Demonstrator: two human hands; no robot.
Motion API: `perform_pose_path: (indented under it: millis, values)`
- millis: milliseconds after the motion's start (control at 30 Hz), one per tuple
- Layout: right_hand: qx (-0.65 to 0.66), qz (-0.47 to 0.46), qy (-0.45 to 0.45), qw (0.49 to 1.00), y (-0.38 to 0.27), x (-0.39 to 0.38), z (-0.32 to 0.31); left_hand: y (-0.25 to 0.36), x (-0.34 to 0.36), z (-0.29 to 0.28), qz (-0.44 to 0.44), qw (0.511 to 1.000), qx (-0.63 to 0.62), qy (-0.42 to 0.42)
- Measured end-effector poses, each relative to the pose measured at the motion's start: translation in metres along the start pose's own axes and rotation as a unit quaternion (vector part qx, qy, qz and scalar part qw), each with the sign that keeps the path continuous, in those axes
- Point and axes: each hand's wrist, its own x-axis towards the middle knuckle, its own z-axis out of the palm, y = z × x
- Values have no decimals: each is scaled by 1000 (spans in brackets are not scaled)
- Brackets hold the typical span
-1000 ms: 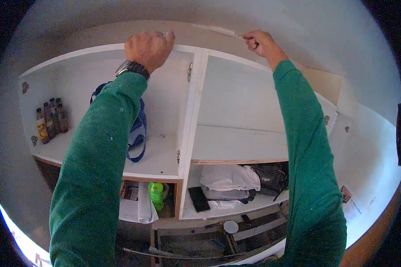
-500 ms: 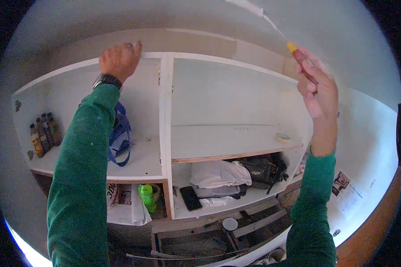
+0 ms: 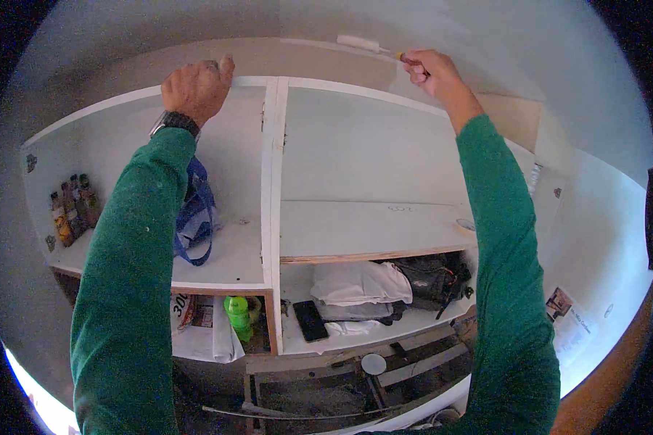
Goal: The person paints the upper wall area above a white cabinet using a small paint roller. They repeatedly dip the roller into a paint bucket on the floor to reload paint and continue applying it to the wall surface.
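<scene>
Roller (image 3: 358,43) likely gains reach from right hand (image 3: 432,71) pinching its handle (image 3: 400,56), while left hand (image 3: 194,91) (grip unclear) perhaps braces at cabinet (image 3: 270,159).

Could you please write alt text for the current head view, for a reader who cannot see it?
A person's right hand holds a small white roller up by the wall above an open white cabinet, the left hand at the cabinet's top. Inside are bottles, a blue bag, folded cloths, a black phone and a dark bag.
</scene>
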Motion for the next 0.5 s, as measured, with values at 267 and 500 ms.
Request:
perform_pose_path:
  millis: [267,500]
  values:
    - [31,41,17,999,25,30,9,4,-1,-8,-32,998,29,-38]
    - [44,-103,7,994,-22,-136,-30,-23,-5,10,118,988,89,35]
